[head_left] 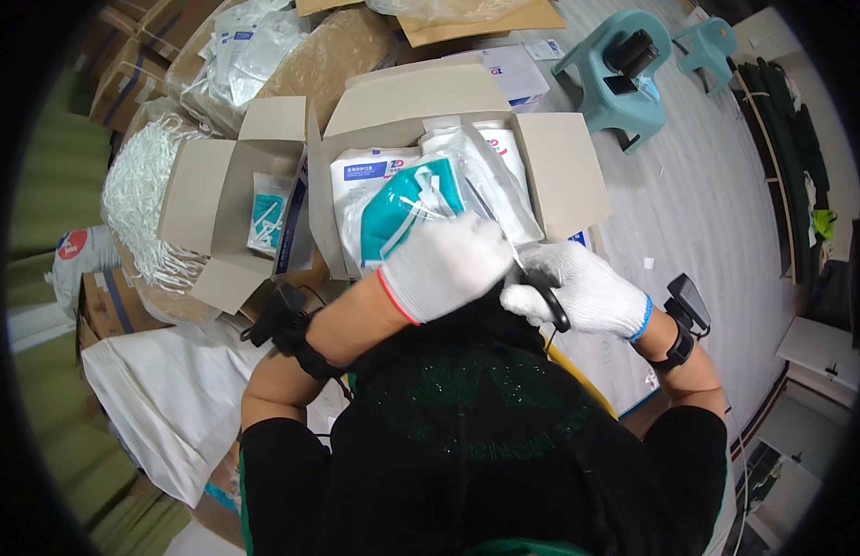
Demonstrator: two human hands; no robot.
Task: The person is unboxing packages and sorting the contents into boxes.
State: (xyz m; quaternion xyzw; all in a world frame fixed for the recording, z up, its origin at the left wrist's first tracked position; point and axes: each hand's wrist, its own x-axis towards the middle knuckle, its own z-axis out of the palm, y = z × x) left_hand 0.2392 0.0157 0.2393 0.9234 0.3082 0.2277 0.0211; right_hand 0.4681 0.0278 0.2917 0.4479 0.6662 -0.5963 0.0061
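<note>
My left hand (453, 266), in a white glove with a red cuff, is closed on the edge of a clear bag with a teal face mask (402, 208) and white straps inside. My right hand (592, 295), gloved in white with a blue cuff, grips scissors (547, 298) by their black handles. The blades point up toward the bag's edge beside my left fingers; the tips are hard to make out. Both hands are over the near side of an open cardboard box (413, 94), which holds several white packages (490, 153) with blue print.
To the left, a smaller open box (196, 199) contains a bagged teal mask (266, 222). Beyond it lies a heap of white straps (144, 190). A large bag of clear wrappers (254, 56) stands behind. At the far right, a teal stool (604, 69) carries dark objects (632, 53).
</note>
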